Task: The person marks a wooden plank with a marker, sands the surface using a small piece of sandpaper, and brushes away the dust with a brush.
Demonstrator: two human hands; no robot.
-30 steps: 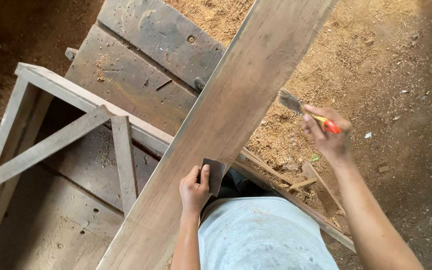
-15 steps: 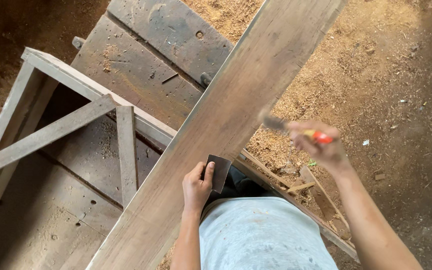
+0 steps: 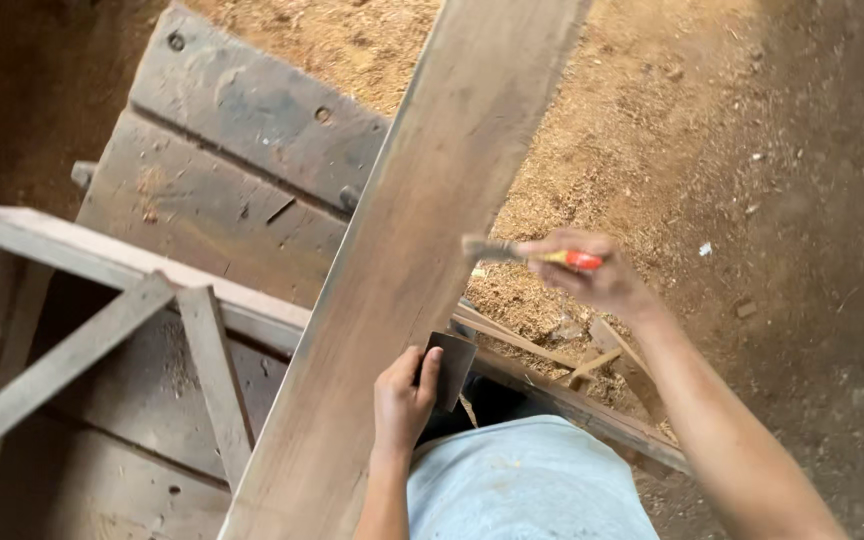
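While the left hand (image 3: 404, 397) grips a dark block (image 3: 449, 368) against the plank (image 3: 402, 270), the right hand (image 3: 592, 275) holds a chisel (image 3: 527, 254).

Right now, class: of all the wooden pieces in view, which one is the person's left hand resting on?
The long plank running diagonally up the picture. The left hand grips its edge; the pale frame and dark boards lie untouched.

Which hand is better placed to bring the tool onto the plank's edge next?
Probably the right hand: it already holds the red-handled tool close to the plank, while the left hand is occupied pressing a dark block against it.
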